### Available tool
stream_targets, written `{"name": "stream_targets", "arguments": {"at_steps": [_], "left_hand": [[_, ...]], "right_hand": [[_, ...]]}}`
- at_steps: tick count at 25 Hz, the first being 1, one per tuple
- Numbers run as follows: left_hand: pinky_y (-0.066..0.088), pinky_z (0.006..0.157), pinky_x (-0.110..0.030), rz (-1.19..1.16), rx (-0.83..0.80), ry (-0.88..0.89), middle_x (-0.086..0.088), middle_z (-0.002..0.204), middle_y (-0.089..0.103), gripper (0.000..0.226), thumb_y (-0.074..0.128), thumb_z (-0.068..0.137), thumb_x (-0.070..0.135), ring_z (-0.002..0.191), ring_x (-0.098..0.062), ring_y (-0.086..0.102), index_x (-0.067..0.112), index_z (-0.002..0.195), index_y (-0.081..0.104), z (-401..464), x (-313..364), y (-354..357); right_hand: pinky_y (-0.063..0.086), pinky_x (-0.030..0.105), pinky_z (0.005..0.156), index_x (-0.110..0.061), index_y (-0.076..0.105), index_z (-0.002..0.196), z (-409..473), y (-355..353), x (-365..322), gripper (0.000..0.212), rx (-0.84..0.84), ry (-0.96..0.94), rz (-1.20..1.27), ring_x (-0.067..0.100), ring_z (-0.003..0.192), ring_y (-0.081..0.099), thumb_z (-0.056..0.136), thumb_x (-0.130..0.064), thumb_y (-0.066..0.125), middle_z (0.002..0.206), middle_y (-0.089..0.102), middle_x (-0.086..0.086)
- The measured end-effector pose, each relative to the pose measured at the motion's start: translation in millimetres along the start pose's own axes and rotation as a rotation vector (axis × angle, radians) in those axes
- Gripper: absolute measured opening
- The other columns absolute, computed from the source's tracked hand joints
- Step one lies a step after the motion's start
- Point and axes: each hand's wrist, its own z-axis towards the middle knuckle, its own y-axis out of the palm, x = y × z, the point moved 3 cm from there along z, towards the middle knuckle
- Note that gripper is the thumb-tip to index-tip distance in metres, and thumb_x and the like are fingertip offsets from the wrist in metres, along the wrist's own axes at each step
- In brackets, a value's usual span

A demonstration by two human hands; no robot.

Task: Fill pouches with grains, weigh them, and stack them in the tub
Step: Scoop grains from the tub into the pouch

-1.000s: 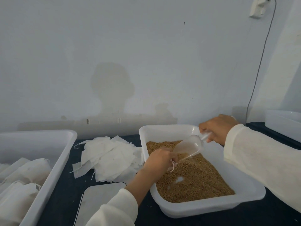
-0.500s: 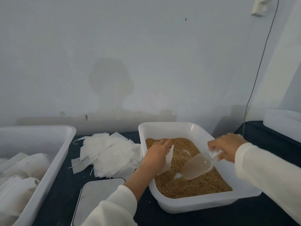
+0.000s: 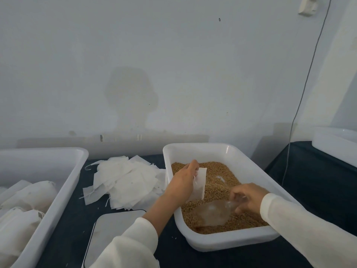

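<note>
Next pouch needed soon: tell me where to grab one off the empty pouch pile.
Pinch a loose corner on the empty pouch pile, at its near-right edge, coming from above; the sheets lie flat and fanned there, so one corner lifts free. Avoid the trailing strings.

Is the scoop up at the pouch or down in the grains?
Down: the scoop lies low in the grains, below the pouch.

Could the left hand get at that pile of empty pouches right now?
Probably not freely: the left hand already holds a pouch over the grain tray. The pile of empty pouches lies just beside it, with nothing between them.
</note>
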Motion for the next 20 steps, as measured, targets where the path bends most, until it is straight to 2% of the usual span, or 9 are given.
{"name": "stream_targets", "arguments": {"at_steps": [5, 8, 14, 20], "left_hand": [[0.041, 0.068, -0.026, -0.011, -0.001, -0.003, -0.001, 0.092, 0.049, 0.029, 0.036, 0.085, -0.01, 0.081, -0.017, 0.046, 0.017, 0.094, 0.035, 1.5, -3.4, 2.2], [0.049, 0.076, -0.03, -0.007, -0.018, 0.006, -0.003, 0.1, 0.058, 0.026, 0.04, 0.085, -0.012, 0.087, -0.017, 0.053, 0.012, 0.096, 0.045, 1.7, -4.3, 3.4], [0.052, 0.079, -0.035, -0.036, -0.035, 0.052, -0.006, 0.088, 0.062, 0.023, 0.045, 0.086, -0.011, 0.079, -0.014, 0.054, 0.009, 0.082, 0.055, 3.0, -2.7, 5.5], [0.053, 0.08, -0.029, -0.064, -0.051, 0.055, -0.003, 0.086, 0.062, 0.022, 0.049, 0.087, -0.009, 0.077, -0.012, 0.055, 0.01, 0.081, 0.058, 2.4, -1.3, 5.2]], "right_hand": [[0.044, 0.031, 0.09, -0.03, 0.063, 0.077, -7.3, -35.3, 21.2, 0.022, 0.076, 0.036, 0.094, 0.005, 0.093, 0.059, 0.074, -0.013, 0.077, 0.092, 0.065, -0.014], [0.046, 0.035, 0.091, -0.029, 0.063, 0.078, -12.7, -48.0, 29.0, 0.022, 0.121, 0.041, 0.089, 0.009, 0.092, 0.06, 0.074, -0.013, 0.077, 0.092, 0.065, -0.013], [0.048, 0.039, 0.09, -0.028, 0.063, 0.081, -11.8, -75.6, 28.5, 0.018, 0.29, 0.022, 0.075, 0.016, 0.092, 0.061, 0.076, -0.019, 0.077, 0.094, 0.065, -0.01], [0.047, 0.029, 0.078, -0.033, 0.061, 0.086, -5.5, -81.2, 16.6, 0.017, 0.362, 0.04, -0.098, 0.013, 0.09, 0.059, 0.078, -0.025, 0.074, 0.095, 0.062, -0.016]]}}
